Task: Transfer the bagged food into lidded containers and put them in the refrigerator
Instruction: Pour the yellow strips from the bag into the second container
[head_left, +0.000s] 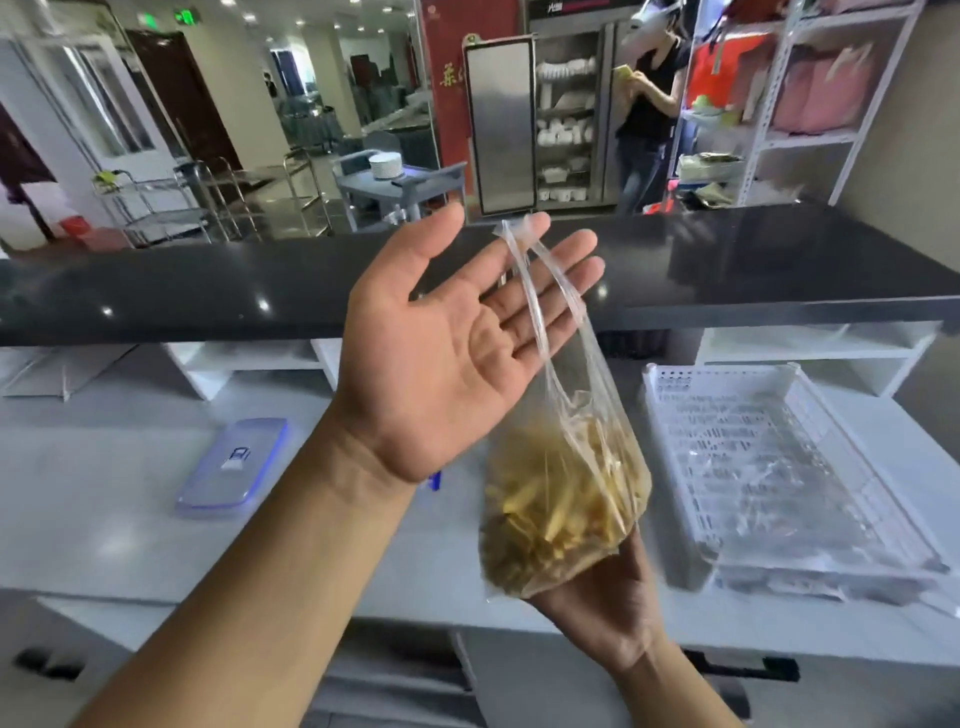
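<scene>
A clear thin plastic bag of pale yellow food strips (563, 499) is held in the air above the white worktop (104, 519), in front of the person and between their two hands. The food fills the bag's lower half. Its empty upper part is drawn into a narrow twisted neck that runs up and lies across the fingers of the left hand (441, 364). That hand is turned palm up with its fingers straight and spread and its thumb out to the side, so the neck rests on the fingers and nothing is pinched. The right hand (608, 603) is under the bag's bottom and bears it from below. Its fingers are hidden behind the bag, so I cannot tell whether they curl round it or lie flat.

On the worktop to the left lies a flat rectangular clear lid with a blue rim (234, 462). To the right stands a white perforated plastic basket (670, 415) with crumpled clear plastic inside. Behind both runs a glossy black raised counter (208, 291). Past it are a tall stainless steel cabinet (501, 130), a white metal shelving rack (810, 104) and a standing person in a black top (649, 104)
</scene>
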